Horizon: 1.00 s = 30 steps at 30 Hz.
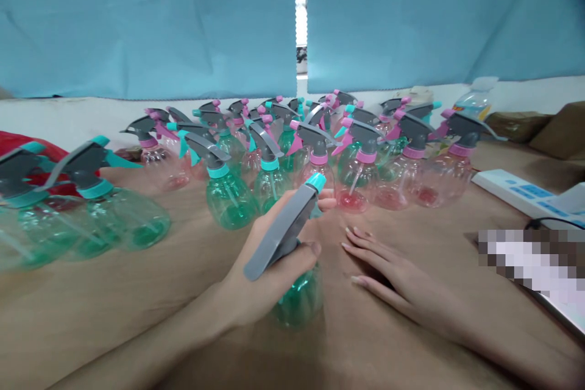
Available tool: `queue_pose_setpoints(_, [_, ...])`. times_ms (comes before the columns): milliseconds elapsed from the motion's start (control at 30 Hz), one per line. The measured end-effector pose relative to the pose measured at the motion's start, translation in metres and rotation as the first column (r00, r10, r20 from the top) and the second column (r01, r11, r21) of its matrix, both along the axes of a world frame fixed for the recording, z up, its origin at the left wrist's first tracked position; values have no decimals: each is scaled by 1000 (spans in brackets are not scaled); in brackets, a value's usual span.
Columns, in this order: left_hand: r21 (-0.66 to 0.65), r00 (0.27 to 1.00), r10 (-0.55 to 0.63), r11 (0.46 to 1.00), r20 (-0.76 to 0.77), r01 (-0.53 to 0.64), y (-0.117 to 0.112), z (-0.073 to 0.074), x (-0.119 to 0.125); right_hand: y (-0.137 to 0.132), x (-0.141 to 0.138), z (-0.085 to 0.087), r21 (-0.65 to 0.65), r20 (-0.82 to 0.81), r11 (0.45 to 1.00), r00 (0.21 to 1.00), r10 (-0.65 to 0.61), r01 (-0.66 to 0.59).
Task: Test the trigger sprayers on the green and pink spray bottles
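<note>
My left hand (265,268) is wrapped round the neck of a green spray bottle (297,301) with a grey trigger head (283,228) and teal nozzle, which stands on the brown table (137,292) close in front of me. Beside it to the right, my right hand (388,271) lies flat on the table with fingers stretched out, holding nothing. Behind both hands stand several more spray bottles, green ones (228,195) and pink ones (361,180).
Two green bottles (119,213) stand at the left, near something red (27,146). A white box with blue print (525,192) and a dark cable lie at the right. Blue curtains (146,18) hang behind the table.
</note>
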<state>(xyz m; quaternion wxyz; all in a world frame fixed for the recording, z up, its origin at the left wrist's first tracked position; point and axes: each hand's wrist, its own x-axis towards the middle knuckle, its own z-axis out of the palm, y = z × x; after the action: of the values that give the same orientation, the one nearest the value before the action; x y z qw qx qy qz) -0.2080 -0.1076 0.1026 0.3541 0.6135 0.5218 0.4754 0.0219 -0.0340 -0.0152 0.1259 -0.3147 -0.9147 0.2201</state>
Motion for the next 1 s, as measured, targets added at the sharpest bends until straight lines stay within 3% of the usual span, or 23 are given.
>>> queue_pose_setpoints(133, [10, 996, -87, 996, 37, 87, 1, -3, 0, 0, 1, -1, 3, 0, 1000, 1000, -2, 2])
queue_pose_setpoints(1000, [36, 997, -62, 998, 40, 60, -2, -5, 2, 0, 0, 1, 15, 30, 1000, 1000, 5, -6])
